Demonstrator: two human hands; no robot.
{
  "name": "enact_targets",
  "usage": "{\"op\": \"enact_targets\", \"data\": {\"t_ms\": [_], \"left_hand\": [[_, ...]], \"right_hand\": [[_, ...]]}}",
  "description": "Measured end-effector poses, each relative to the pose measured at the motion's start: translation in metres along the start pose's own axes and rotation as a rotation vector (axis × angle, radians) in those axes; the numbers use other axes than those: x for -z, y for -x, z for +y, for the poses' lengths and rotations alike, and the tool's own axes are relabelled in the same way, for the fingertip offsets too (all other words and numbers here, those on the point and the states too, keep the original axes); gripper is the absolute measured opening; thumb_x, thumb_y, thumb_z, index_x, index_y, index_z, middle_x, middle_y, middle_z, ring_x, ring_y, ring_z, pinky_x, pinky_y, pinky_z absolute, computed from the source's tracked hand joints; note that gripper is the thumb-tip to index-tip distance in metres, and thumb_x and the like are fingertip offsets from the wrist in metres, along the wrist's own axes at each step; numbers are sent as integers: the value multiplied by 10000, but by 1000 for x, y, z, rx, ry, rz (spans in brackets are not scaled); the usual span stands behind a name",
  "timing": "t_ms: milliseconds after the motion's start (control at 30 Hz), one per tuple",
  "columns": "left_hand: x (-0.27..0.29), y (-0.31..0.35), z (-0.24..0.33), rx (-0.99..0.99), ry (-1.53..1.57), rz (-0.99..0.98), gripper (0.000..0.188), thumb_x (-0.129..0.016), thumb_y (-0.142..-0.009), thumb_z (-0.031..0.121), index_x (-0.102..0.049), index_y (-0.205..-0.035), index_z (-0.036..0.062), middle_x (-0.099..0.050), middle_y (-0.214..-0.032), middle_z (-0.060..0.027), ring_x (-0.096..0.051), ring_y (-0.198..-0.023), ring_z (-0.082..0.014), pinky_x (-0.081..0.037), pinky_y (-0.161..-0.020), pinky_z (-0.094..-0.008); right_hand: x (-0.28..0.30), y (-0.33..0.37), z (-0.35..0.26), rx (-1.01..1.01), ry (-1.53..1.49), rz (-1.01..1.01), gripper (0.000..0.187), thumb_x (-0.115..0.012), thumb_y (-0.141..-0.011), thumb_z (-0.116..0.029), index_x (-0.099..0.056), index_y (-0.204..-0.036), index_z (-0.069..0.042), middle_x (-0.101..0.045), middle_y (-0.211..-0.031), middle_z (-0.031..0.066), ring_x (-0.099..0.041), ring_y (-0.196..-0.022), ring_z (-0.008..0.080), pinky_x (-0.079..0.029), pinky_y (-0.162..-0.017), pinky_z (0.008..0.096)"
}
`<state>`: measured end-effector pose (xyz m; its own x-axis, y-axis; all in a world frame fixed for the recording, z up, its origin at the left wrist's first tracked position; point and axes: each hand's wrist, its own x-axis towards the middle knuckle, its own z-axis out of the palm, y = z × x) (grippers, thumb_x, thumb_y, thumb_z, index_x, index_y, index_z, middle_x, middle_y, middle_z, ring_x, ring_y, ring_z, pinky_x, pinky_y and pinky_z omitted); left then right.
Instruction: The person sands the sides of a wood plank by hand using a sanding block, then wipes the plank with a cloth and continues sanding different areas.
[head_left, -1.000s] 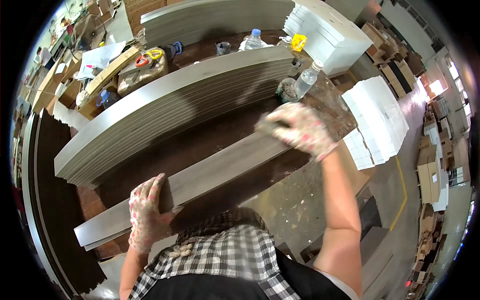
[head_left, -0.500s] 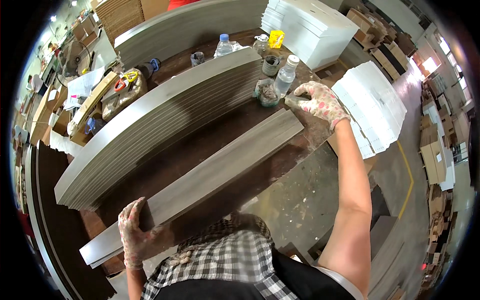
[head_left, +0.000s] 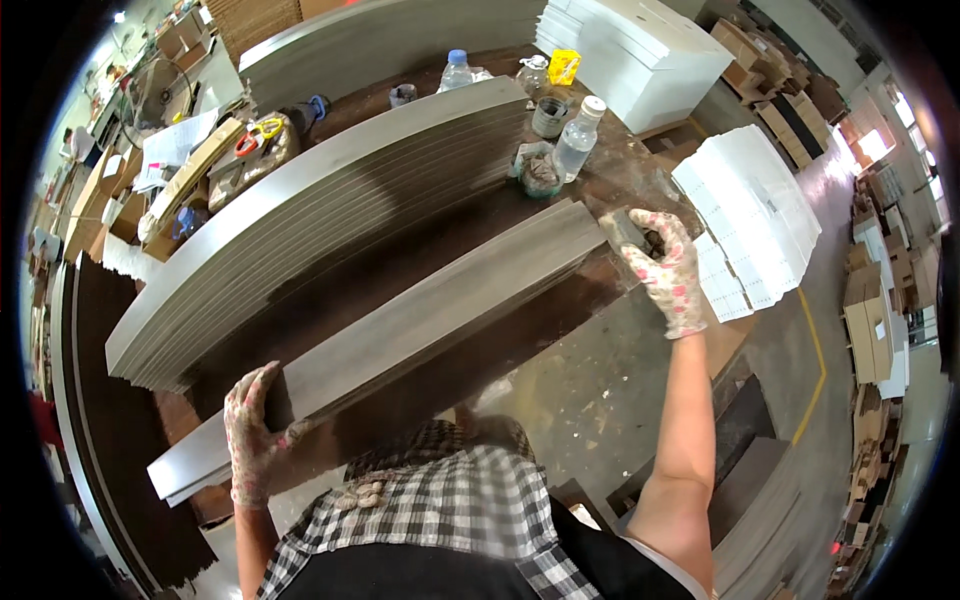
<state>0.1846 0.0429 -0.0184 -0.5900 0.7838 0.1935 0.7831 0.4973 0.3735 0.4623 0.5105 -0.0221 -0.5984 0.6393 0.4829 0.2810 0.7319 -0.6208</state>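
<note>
grey workshop floor [head_left: 560, 410] spreads across the lower middle and right of the frame, with a yellow line along it at the right. brown, stained, the surface [head_left: 630, 185] runs diagonally through the middle. across it at upper centre curves a long stack of grey boards [head_left: 330, 215]; a stack of dark strips [head_left: 125, 400] fills the left edge. at upper right i see a tall white stack [head_left: 650, 75], and below it a pile of white sheets [head_left: 755, 220].

the grey board [head_left: 430, 300] i have at hand slants from lower left to the centre right, another layer showing beneath its left end. my checked garment [head_left: 430, 495] shows at the bottom.

my left hand [head_left: 255, 425], in a flowered glove, grips that board near its left end, fingers toward the far edge and thumb toward the near one. my right hand [head_left: 668, 262], gloved alike, is curled just beyond the board's right end.

above that end stands a clear bottle [head_left: 576, 145] with a white cap, near a jar [head_left: 540, 175] of greyish stuff. scissors [head_left: 247, 146] with orange and yellow handles lie at upper left; a yellow box [head_left: 564, 67] sits at upper centre. between my right thumb and fingers i pinch a small grey block [head_left: 626, 232].
</note>
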Motion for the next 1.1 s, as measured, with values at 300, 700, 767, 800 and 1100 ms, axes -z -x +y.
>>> {"op": "enact_targets", "data": {"t_ms": [300, 700, 767, 800, 1100], "left_hand": [[7, 7, 3, 18, -56, 4, 746, -775, -756, 434, -564, -1356, 44, -623, -1290, -157, -565, -1215, -354, -406, -1057, -469], [100, 127, -162, 194, -357, 301, 317, -618, -961, 117, -648, -1267, 38, -654, -1288, -149, -567, -1265, -358, -432, -1089, -457], [112, 154, -196, 256, -346, 369, 317, -663, -894, 67, -662, -1211, 51, -679, -1213, -140, -581, -1210, -380, -441, -1057, -477], [110, 162, -198, 295, -345, 379, 288, -657, -893, 51, -674, -1180, 46, -688, -1187, -150, -605, -1167, -384, -473, -1028, -459], [92, 156, -229, 429, 902, 266, 305, -591, -930, -14, -657, -1226, -44, -707, -1173, -120, -660, -1090, -184, -505, -1014, -323]], "right_hand": [[-99, 80, -128, 279, -14, -106, 449, -800, -753, -165, -680, -1185, -128, -598, -1130, 167, -601, -1059, 342, -535, -876, 477], [-185, 137, -237, 225, 60, 55, 474, -812, -755, -102, -672, -1207, -78, -588, -1127, 150, -602, -1027, 327, -514, -893, 442], [-212, 160, -283, 335, -15, -21, 500, -821, -739, -121, -678, -1217, -94, -600, -1125, 150, -606, -1012, 328, -517, -870, 442], [-221, 162, -292, 406, -44, -66, 504, -826, -720, -125, -690, -1205, -104, -609, -1130, 146, -609, -1003, 322, -521, -854, 436], [-294, 161, -392, 783, -176, -503, 461, -808, -704, -112, -707, -1153, -82, -623, -1123, 140, -609, -967, 329, -513, -831, 444]]}}
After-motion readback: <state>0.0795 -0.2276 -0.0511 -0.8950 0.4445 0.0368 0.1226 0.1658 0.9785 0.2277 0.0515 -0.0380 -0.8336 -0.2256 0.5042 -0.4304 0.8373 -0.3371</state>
